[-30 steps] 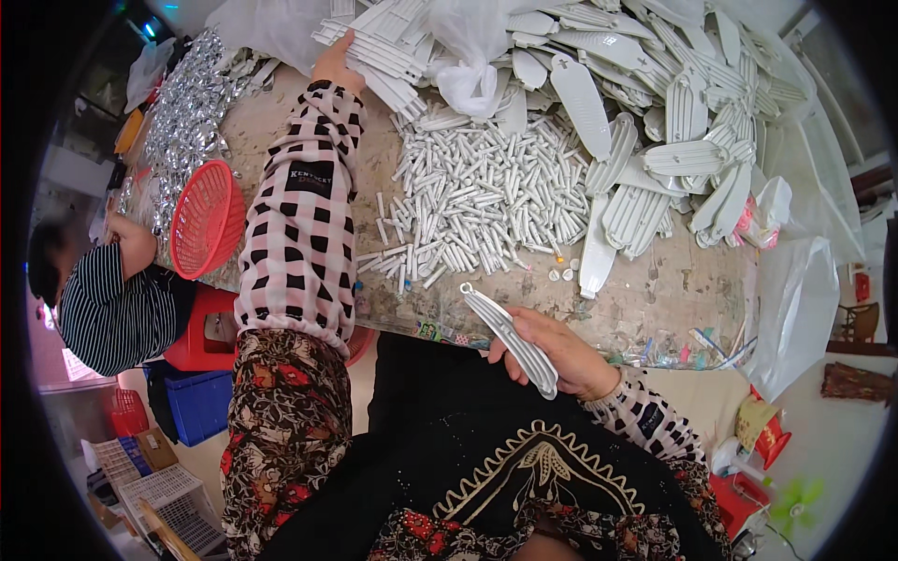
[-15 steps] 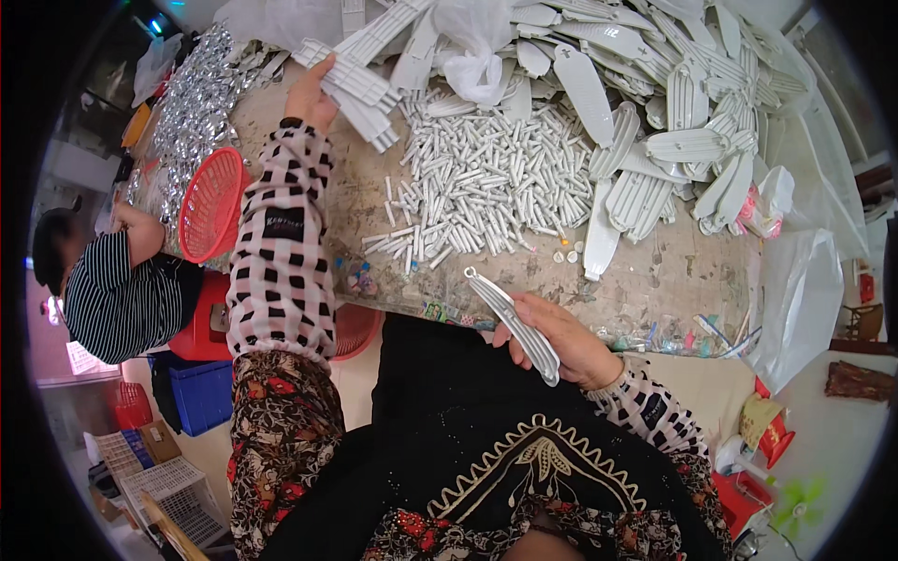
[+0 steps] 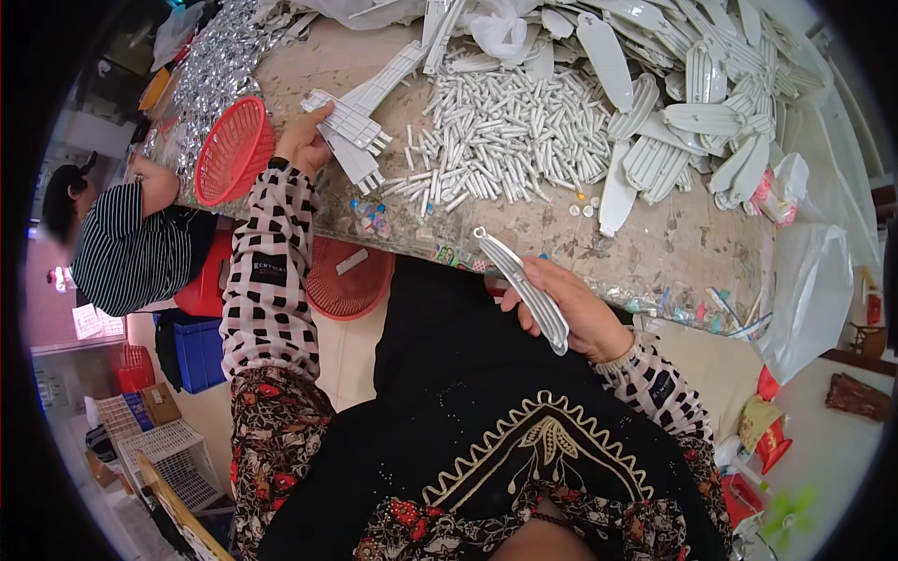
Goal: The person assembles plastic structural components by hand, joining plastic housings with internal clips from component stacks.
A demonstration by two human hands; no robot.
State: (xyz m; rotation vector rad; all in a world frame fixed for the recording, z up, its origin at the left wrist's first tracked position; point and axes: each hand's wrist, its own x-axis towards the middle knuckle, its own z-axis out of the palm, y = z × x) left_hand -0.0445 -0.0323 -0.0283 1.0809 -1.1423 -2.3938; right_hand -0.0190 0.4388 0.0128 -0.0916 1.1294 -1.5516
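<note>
My left hand (image 3: pixel 306 140) is closed on the near end of some flat, segmented white plastic strips (image 3: pixel 354 150), thumb on top. They lie fanned at the table's edge, and another similar strip (image 3: pixel 385 77) reaches away behind them. Over my lap, my right hand (image 3: pixel 582 309) grips a long, curved white plastic piece (image 3: pixel 524 280) with lengthwise ribs and a small ring at its far tip. Its thumb and fingers close round the near half. Beyond the hands, a heap of short white plastic tubes (image 3: pixel 514 131) is spread on the table.
Large white ribbed panels (image 3: pixel 702 117) pile up at the far right. A red basket (image 3: pixel 234 150) stands left beside shiny silver pieces (image 3: pixel 220 70); another red basket (image 3: pixel 348 280) sits below the table edge (image 3: pixel 421 248). A seated person (image 3: pixel 126 248) works at the left.
My left hand has drawn the white strips nearer to me over the table. My right hand still holds the ribbed piece. The view has shifted, uncovering the lower red basket.
</note>
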